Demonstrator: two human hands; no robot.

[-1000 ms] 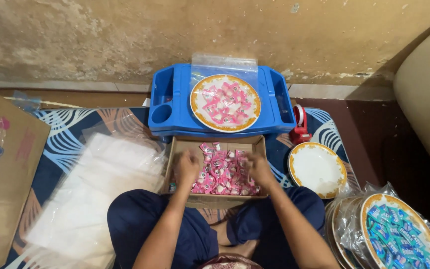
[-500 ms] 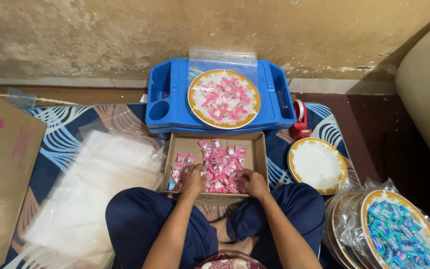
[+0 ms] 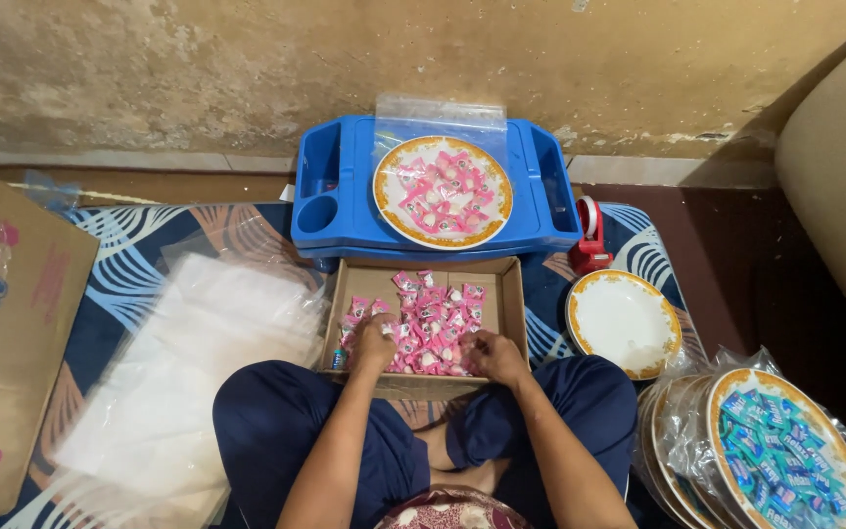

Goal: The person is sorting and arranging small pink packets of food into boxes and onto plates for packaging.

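A shallow cardboard tray lies on the floor in front of my crossed legs, half filled with pink wrapped candies. My left hand rests in the tray's near left part, fingers curled into the candies. At the near edge of the pile, my right hand has its fingers closed over some candies. Beyond the tray stands a blue plastic tray carrying a gold-rimmed plate heaped with the same pink candies.
A stack of clear plastic bags lies at left, beside a cardboard box. An empty gold-rimmed plate and a red tape dispenser sit at right. Bagged plates with blue candies lie at lower right.
Both hands have drawn back from the middle of the cardboard tray to its near edge, pulling candies with them. The view has tilted slightly.
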